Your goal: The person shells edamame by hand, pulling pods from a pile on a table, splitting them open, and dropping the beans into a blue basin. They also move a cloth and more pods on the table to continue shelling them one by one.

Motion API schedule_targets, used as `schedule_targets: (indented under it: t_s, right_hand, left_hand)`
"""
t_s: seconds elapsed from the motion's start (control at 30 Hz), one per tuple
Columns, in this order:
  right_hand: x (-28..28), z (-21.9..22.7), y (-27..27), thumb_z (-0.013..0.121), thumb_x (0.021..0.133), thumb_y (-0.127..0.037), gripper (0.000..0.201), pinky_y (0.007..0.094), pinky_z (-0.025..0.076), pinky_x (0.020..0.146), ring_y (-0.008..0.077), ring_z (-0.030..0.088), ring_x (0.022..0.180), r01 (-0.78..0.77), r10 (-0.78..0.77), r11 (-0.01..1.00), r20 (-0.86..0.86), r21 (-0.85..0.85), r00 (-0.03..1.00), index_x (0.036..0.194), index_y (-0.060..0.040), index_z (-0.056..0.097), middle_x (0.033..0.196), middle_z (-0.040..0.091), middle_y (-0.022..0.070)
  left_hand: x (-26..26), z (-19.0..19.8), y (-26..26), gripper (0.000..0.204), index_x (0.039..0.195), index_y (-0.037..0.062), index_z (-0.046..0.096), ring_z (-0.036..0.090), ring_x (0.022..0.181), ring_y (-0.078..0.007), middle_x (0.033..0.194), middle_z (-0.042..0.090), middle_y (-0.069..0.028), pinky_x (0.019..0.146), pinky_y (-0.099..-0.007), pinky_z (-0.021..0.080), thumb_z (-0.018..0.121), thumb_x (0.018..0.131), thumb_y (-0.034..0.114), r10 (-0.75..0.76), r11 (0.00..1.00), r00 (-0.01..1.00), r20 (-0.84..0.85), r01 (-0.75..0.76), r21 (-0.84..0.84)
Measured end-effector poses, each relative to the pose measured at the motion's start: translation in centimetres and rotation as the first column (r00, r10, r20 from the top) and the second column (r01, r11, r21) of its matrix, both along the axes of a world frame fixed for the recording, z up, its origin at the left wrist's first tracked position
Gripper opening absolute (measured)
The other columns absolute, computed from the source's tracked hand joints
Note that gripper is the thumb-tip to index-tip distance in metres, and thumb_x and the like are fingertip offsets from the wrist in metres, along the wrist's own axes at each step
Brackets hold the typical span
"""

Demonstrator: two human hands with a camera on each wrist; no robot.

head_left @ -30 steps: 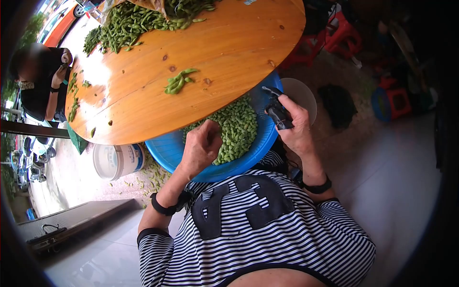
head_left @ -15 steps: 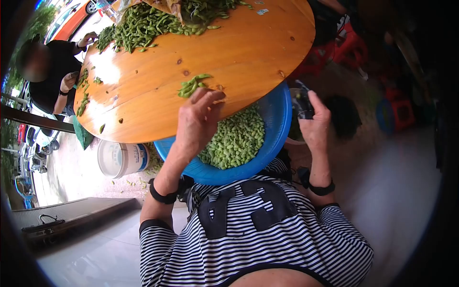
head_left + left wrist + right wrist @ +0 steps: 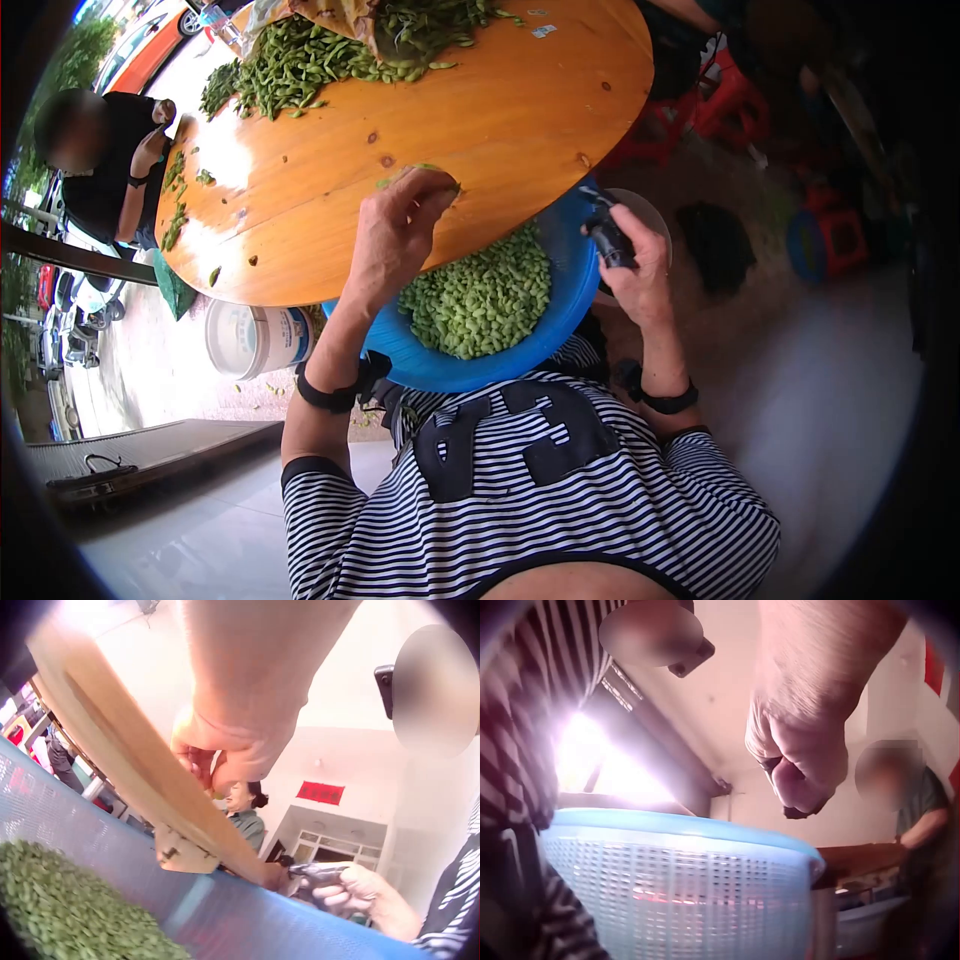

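Observation:
My left hand (image 3: 393, 237) reaches over the orange wooden table (image 3: 510, 100), its fingers bent down over a few green soybean pods (image 3: 425, 167) and mostly covering them. In the left wrist view, its thumb and fingers meet around a small greenish bit. At the far right rim of the blue basin (image 3: 480, 375), my right hand (image 3: 643, 280) grips a black tool (image 3: 610, 240) with a slim metal tip, its exact kind unclear. Shelled green beans (image 3: 485, 300) fill the basin's bottom. The basin sits against my striped shirt, partly under the table edge.
A large heap of pods (image 3: 310, 65) lies at the table's far side beside a plastic bag (image 3: 345, 15). More pods lie scattered along the left edge, where another person (image 3: 110, 170) sits. A white bucket (image 3: 250, 340) stands below the table. Red stools (image 3: 735, 105) are at right.
My left hand has moved from above the basin up and forward to the small pods on the table. The right hand went outward, then came back to the basin rim with the black tool.

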State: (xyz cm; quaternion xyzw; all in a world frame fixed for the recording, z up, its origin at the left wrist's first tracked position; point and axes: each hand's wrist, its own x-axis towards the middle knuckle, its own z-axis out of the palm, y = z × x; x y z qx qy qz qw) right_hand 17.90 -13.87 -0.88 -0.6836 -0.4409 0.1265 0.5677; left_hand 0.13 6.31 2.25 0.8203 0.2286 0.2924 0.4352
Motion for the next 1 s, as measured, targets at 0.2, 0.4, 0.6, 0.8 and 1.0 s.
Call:
schedule_targets:
  t_s: [0.2, 0.4, 0.6, 0.8, 1.0]
  right_hand:
    - [-4.6, -0.1, 1.2, 0.053, 0.071, 0.007, 0.041, 0.0215, 0.041, 0.058, 0.0041, 0.047, 0.068, -0.306, 0.277, 0.952, -0.515, 0.031, 0.811, 0.112, 0.0019, 0.059, 0.078, 0.053, 0.0001]
    - [-5.3, 1.1, 1.7, 0.055, 0.067, 0.012, 0.038, 0.0317, 0.045, 0.062, 0.0307, 0.055, 0.072, -0.225, 0.224, 0.974, 0.081, 0.011, 0.971, 0.105, 0.0058, 0.056, 0.082, 0.053, 0.0155]
    - [-5.1, 0.3, 1.6, 0.055, 0.068, 0.011, 0.040, 0.0303, 0.046, 0.065, 0.0301, 0.057, 0.075, -0.286, 0.278, 0.954, 0.094, 0.086, 0.956, 0.108, 0.0072, 0.055, 0.086, 0.056, 0.0168]
    - [-5.0, 1.1, 1.3, 0.053, 0.075, 0.008, 0.035, 0.0247, 0.044, 0.063, 0.0116, 0.053, 0.075, -0.382, 0.377, 0.924, -0.238, 0.028, 0.895, 0.110, 0.0071, 0.057, 0.086, 0.056, 0.0074]
    - [-4.1, 0.4, 1.1, 0.050, 0.074, 0.008, 0.034, 0.0189, 0.035, 0.053, 0.0019, 0.043, 0.063, -0.439, 0.410, 0.895, -0.526, 0.077, 0.745, 0.106, 0.0037, 0.060, 0.072, 0.049, -0.0030]
  left_hand:
    - [-1.0, -1.9, -5.4, 0.015, 0.101, -0.0020, 0.062, 0.045, 0.051, -0.0065, 0.075, 0.060, -0.0021, 0.046, -0.0189, 0.034, 0.059, 0.093, 0.011, -0.105, 0.535, 0.953, 0.283, 0.294, -0.792]
    - [-0.8, -3.0, -6.5, 0.012, 0.098, -0.0004, 0.065, 0.050, 0.056, -0.0093, 0.070, 0.059, -0.0030, 0.052, -0.0211, 0.039, 0.061, 0.091, 0.009, -0.020, 0.455, 0.945, 0.325, 0.299, -0.839]
    - [-0.9, -3.5, -6.3, 0.011, 0.094, 0.0012, 0.066, 0.050, 0.055, -0.0098, 0.066, 0.058, -0.0025, 0.051, -0.0221, 0.038, 0.064, 0.089, 0.011, 0.037, 0.376, 0.946, 0.321, 0.284, -0.882]
    - [-0.9, -4.1, -6.7, 0.010, 0.091, 0.0006, 0.066, 0.048, 0.054, -0.0085, 0.066, 0.058, -0.0024, 0.048, -0.0214, 0.037, 0.064, 0.090, 0.010, 0.036, 0.562, 0.950, 0.311, 0.238, -0.792]
    - [-0.7, -4.0, -7.3, 0.008, 0.089, 0.0011, 0.063, 0.046, 0.053, -0.0067, 0.070, 0.060, -0.0030, 0.047, -0.0199, 0.034, 0.061, 0.091, 0.009, 0.060, 0.581, 0.941, 0.333, 0.239, -0.778]
